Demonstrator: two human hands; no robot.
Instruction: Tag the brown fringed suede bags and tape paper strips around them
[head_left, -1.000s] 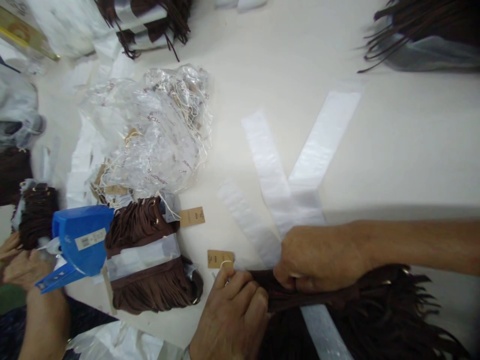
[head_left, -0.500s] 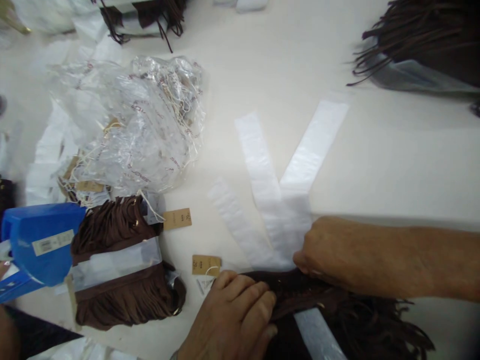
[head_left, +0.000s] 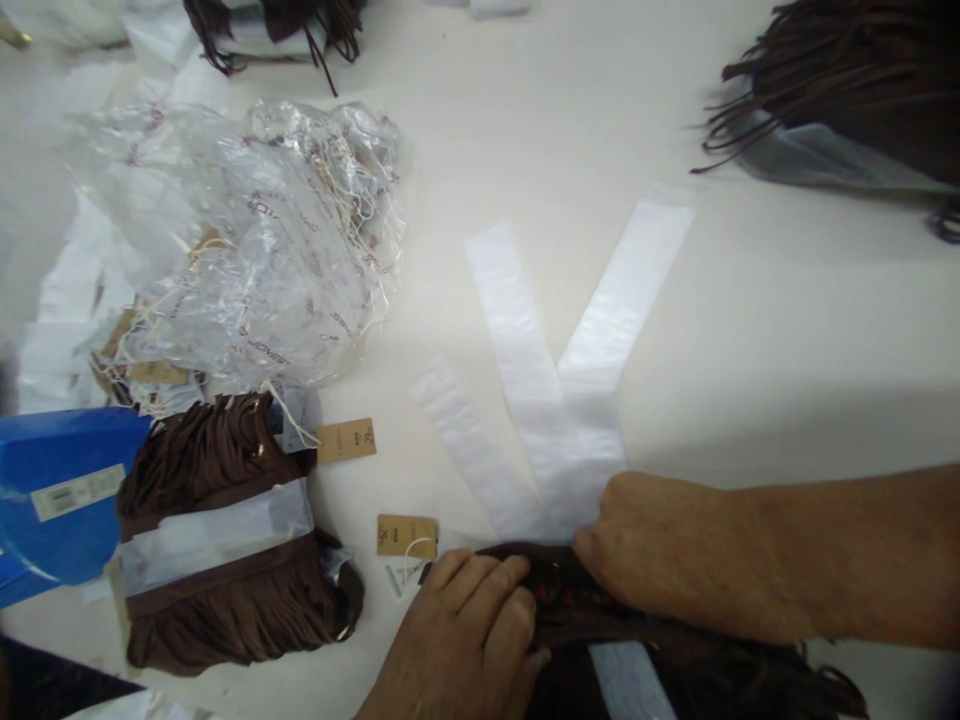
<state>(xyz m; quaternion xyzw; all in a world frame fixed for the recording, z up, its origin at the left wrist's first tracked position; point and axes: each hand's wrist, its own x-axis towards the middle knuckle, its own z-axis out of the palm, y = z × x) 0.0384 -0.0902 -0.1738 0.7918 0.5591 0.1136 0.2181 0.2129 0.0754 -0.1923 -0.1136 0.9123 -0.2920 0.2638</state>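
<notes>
At the bottom centre lies a dark brown fringed bag [head_left: 570, 590], with a pale strip [head_left: 630, 680] wrapped across it. My left hand [head_left: 472, 630] rests over its left end, fingers bent and gripping it. On its upper edge, my right hand [head_left: 637, 540] is closed, thumb against the bag; the other fingertips are hidden. White tissue strips [head_left: 592, 420] fan out from under the upper edge. A brown price tag [head_left: 406, 537] on a white string lies by my left hand.
Left stands another brown fringed bag [head_left: 225, 610] with a white band and price tag [head_left: 345, 440], beside a blue plastic holder [head_left: 60, 550]. Behind it is a clear bag of stringed tags [head_left: 277, 280]. More fringed pieces lie at the far right [head_left: 862, 90] and top left [head_left: 277, 25].
My right hand and forearm have shifted slightly down and left along the bag's edge. My left hand has barely moved. The view has shifted a little, moving the left-side items leftward.
</notes>
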